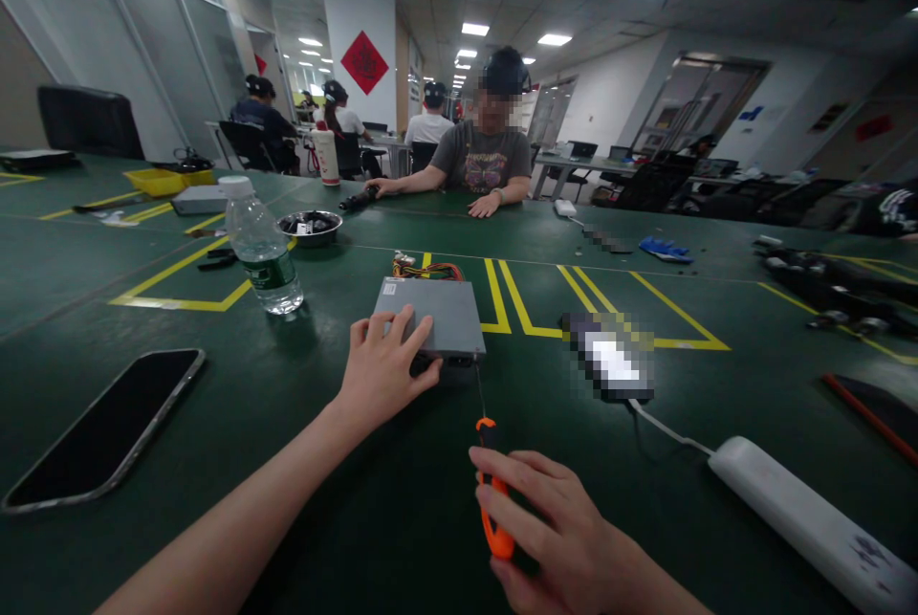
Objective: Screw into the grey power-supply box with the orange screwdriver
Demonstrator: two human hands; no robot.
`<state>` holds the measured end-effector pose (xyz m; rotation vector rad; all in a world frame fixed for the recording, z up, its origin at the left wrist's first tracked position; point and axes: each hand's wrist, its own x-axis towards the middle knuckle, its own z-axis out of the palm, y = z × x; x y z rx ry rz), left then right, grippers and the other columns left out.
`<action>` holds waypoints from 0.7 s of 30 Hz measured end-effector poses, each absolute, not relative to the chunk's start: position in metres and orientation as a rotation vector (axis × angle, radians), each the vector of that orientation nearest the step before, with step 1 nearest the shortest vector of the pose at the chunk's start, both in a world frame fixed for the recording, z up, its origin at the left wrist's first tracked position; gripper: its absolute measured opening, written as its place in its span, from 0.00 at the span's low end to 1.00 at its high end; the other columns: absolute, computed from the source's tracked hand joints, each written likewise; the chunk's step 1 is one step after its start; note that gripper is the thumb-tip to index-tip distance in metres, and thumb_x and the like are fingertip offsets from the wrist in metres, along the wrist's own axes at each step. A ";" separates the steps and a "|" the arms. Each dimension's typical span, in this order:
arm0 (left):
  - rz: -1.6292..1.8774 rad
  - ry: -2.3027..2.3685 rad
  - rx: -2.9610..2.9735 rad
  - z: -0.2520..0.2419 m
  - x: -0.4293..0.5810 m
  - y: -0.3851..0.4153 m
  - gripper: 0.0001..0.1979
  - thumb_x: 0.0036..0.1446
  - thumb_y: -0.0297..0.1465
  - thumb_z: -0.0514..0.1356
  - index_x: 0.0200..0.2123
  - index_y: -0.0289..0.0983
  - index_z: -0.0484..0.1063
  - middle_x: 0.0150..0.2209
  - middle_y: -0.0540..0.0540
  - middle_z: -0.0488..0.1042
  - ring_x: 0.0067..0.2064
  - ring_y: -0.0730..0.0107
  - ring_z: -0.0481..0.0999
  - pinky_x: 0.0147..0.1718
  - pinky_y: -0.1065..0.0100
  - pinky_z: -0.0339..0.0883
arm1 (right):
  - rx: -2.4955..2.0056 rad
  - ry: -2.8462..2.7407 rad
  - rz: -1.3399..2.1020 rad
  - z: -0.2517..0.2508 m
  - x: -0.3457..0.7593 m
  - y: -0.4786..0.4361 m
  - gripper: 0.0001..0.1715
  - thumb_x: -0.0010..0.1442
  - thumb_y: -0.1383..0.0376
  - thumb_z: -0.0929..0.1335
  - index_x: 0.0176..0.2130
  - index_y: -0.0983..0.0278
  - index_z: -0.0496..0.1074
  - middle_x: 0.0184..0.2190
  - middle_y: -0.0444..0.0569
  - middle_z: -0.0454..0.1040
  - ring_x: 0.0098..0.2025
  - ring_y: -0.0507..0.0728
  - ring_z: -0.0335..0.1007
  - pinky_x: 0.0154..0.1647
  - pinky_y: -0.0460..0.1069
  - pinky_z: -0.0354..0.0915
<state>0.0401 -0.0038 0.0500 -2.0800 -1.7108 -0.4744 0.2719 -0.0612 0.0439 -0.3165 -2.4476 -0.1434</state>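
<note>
A grey metal computer power supply (450,314) lies on the green table, with a bundle of coloured wires (430,271) at its far side. My left hand (385,359) grips its near left part, fingers spread over the top and thumb along the front face. In my right hand (549,515) is an orange and black screwdriver (501,538), held by its handle between thumb and fingers. Its thin shaft points away from me, and the tip meets the front face near the right corner. The screw itself is too small to make out.
Left of the power supply stand a water bottle (264,256) and a metal bowl (312,230) of small parts. A phone (107,424) lies far left. A lit phone (608,357) and a white power strip (803,510) lie right. Across the table sits a person (488,151).
</note>
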 end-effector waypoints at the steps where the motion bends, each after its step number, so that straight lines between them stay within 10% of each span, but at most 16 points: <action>1: -0.472 -1.712 -2.078 0.050 0.040 -0.004 0.24 0.55 0.44 0.51 0.54 0.42 0.62 0.56 0.41 0.63 0.50 0.49 0.61 0.44 0.51 0.53 | -0.320 -2.492 -0.145 0.045 0.271 -0.062 0.18 0.62 0.64 0.57 0.49 0.68 0.63 0.45 0.62 0.72 0.44 0.58 0.72 0.40 0.52 0.68; 8: -0.489 -1.707 -2.088 0.049 0.039 -0.003 0.24 0.55 0.45 0.51 0.53 0.43 0.63 0.56 0.41 0.63 0.51 0.49 0.61 0.44 0.51 0.54 | -0.354 -2.386 -0.220 0.036 0.266 -0.064 0.07 0.61 0.64 0.64 0.36 0.67 0.67 0.42 0.59 0.75 0.31 0.53 0.73 0.36 0.49 0.68; 21: -0.512 -1.700 -2.073 0.048 0.040 -0.002 0.24 0.55 0.44 0.52 0.53 0.43 0.63 0.55 0.42 0.63 0.50 0.50 0.62 0.44 0.52 0.54 | -0.390 -2.484 -0.104 0.035 0.260 -0.068 0.15 0.64 0.59 0.61 0.42 0.69 0.66 0.43 0.60 0.74 0.35 0.56 0.73 0.36 0.51 0.69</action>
